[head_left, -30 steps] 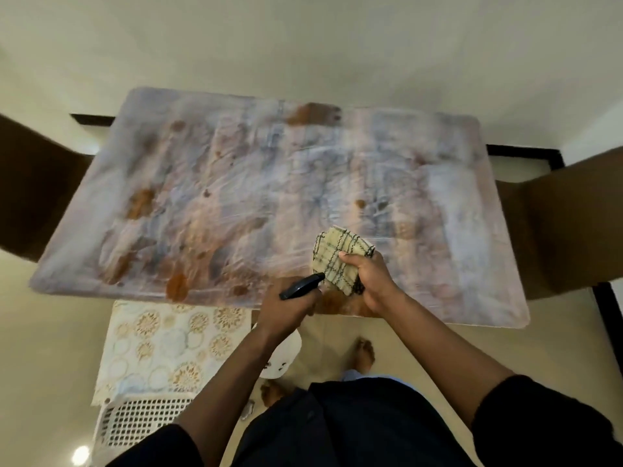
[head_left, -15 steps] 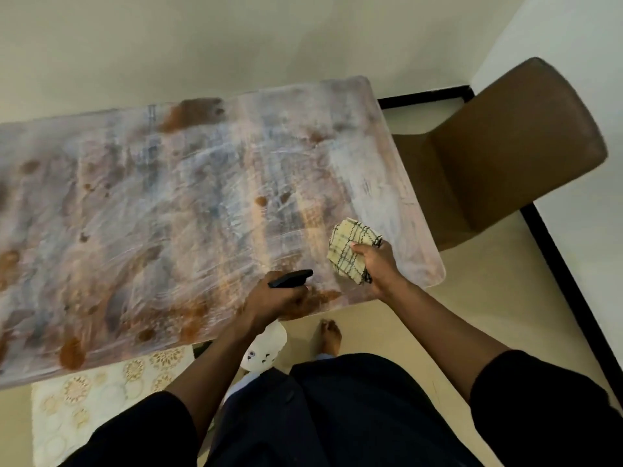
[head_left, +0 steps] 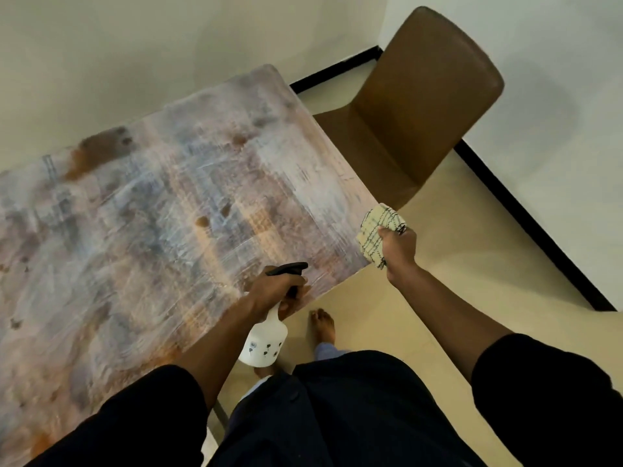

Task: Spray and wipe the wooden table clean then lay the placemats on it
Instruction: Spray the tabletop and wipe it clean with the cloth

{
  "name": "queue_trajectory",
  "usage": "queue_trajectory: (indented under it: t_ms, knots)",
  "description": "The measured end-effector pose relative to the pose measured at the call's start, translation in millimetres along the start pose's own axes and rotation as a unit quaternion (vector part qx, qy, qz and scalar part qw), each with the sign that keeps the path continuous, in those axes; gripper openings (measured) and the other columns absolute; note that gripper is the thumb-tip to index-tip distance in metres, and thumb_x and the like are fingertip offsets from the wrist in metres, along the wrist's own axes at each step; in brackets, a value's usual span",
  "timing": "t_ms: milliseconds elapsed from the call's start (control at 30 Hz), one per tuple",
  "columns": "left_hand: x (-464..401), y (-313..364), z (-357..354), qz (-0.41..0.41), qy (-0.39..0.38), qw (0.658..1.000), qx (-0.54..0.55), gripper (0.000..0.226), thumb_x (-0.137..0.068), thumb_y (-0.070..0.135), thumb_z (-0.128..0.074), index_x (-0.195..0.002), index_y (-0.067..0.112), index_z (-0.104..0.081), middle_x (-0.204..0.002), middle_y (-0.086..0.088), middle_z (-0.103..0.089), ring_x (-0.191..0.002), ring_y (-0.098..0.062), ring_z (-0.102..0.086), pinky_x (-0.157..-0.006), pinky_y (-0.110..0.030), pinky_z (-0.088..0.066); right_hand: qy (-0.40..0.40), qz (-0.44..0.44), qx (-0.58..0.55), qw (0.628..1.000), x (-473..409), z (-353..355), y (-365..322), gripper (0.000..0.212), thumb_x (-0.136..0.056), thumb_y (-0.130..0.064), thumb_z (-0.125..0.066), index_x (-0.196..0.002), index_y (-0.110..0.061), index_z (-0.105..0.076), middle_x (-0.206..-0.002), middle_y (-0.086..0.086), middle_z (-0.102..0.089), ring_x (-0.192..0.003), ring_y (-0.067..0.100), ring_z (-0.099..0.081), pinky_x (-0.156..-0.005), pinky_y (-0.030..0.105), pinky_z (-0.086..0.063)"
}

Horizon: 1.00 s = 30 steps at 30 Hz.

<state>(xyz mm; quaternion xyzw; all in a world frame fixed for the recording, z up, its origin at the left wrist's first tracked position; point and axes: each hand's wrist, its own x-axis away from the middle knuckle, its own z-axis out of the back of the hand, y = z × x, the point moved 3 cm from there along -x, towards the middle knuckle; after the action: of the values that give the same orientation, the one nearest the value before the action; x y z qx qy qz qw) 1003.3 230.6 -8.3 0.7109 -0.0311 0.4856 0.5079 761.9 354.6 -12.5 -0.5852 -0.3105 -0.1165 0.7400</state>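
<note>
Left hand point(head_left: 274, 291) gripping neck of white spray bottle point(head_left: 264, 342) with black trigger head, hanging at near edge of table point(head_left: 151, 230). Right hand point(head_left: 397, 249) clutching bunched checked cloth point(head_left: 376, 230), pressing it at table's right edge near corner. Tabletop showing pale streaks, brown patches. Brown chair point(head_left: 421, 102) standing just beside table's right end. Bare foot point(head_left: 323, 325) showing on floor.
</note>
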Motion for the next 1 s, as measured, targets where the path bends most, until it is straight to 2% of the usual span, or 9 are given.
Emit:
queue_trajectory:
  t_ms: [67,167,267,400,567,633,800,900,1000]
  knots:
    - [-4,4,-6,-0.009,-0.022,1.0,-0.008,0.027,-0.095,0.005,-0.071,-0.106,0.029,-0.08,-0.077,-0.026,-0.067,-0.073,-0.044,-0.055,-0.068,-0.045,-0.058,0.026,0.006,-0.004,1.0,-2,12,4,0.033,-0.1,-0.001,-0.058,-0.131,-0.003,-0.067,-0.118,0.015,-0.074,-0.102,0.033,-0.074,-0.085,0.044,-0.063]
    - [-6,11,-12,-0.013,-0.032,0.999,-0.027,0.016,-0.095,0.005,-0.069,-0.103,0.01,-0.081,-0.08,-0.028,-0.066,-0.064,-0.04,-0.053,-0.06,-0.039,-0.057,0.053,-0.004,-0.019,0.998,-1,28,9,0.033,-0.099,-0.001,-0.058,-0.131,-0.003,-0.067,-0.119,0.017,-0.074,-0.104,0.035,-0.073,-0.09,0.05,-0.062]
    - [-7,19,-20,-0.022,-0.032,0.999,-0.004,0.033,-0.096,0.001,-0.066,-0.112,0.029,-0.076,-0.073,-0.023,-0.065,-0.073,-0.041,-0.057,-0.057,-0.035,-0.057,0.062,-0.008,-0.028,0.998,1,40,15,0.032,-0.098,0.001,-0.058,-0.129,-0.002,-0.068,-0.116,0.017,-0.075,-0.098,0.034,-0.073,-0.08,0.039,-0.061]
    - [-10,20,-24,-0.012,-0.003,1.0,-0.001,0.032,-0.093,0.0,-0.066,-0.116,0.02,-0.078,-0.068,-0.018,-0.064,-0.067,-0.036,-0.059,-0.049,-0.031,-0.051,0.073,-0.005,-0.032,0.997,2,49,20,0.032,-0.098,0.001,-0.058,-0.127,-0.003,-0.07,-0.114,0.016,-0.075,-0.095,0.033,-0.074,-0.074,0.034,-0.06]
    - [-12,15,-21,-0.009,0.035,0.999,-0.02,0.023,-0.089,0.004,-0.071,-0.09,0.024,-0.081,-0.064,-0.014,-0.059,-0.059,-0.029,-0.052,-0.049,-0.032,-0.041,0.074,-0.006,-0.031,0.997,6,51,21,0.032,-0.099,0.0,-0.057,-0.129,-0.006,-0.069,-0.111,0.011,-0.074,-0.092,0.029,-0.072,-0.07,0.027,-0.057]
    - [-12,15,-17,-0.008,0.04,0.999,-0.021,0.02,-0.09,0.006,-0.072,-0.081,0.023,-0.077,-0.067,-0.016,-0.061,-0.067,-0.033,-0.054,-0.051,-0.035,-0.042,0.074,-0.003,-0.023,0.997,4,51,23,0.033,-0.099,-0.001,-0.058,-0.128,-0.009,-0.07,-0.11,0.009,-0.074,-0.092,0.028,-0.072,-0.074,0.029,-0.057]
    - [-5,14,-8,-0.009,0.042,0.999,-0.023,0.018,-0.091,0.005,-0.071,-0.081,0.018,-0.075,-0.07,-0.02,-0.062,-0.07,-0.034,-0.051,-0.049,-0.035,-0.039,0.071,0.003,0.015,0.997,0,47,26,0.025,-0.097,-0.007,-0.061,-0.117,-0.018,-0.072,-0.098,0.004,-0.075,-0.087,0.027,-0.074,-0.082,0.045,-0.063]
    - [0,10,-3,-0.015,0.057,0.997,-0.041,0.019,-0.087,0.007,-0.072,-0.073,0.016,-0.079,-0.066,-0.021,-0.061,-0.064,-0.032,-0.052,-0.055,-0.042,-0.047,0.057,0.006,0.027,0.998,2,40,27,0.029,-0.097,-0.01,-0.06,-0.123,-0.017,-0.072,-0.104,0.006,-0.076,-0.09,0.029,-0.076,-0.084,0.052,-0.064]
    - [1,4,7,-0.005,0.09,0.995,-0.041,0.009,-0.085,0.008,-0.076,-0.082,0.001,-0.08,-0.063,-0.019,-0.065,-0.059,-0.031,-0.062,-0.077,-0.062,-0.06,0.048,0.012,0.036,0.998,4,31,28,0.032,-0.099,-0.008,-0.059,-0.128,-0.014,-0.071,-0.113,0.008,-0.076,-0.097,0.03,-0.074,-0.086,0.042,-0.062]
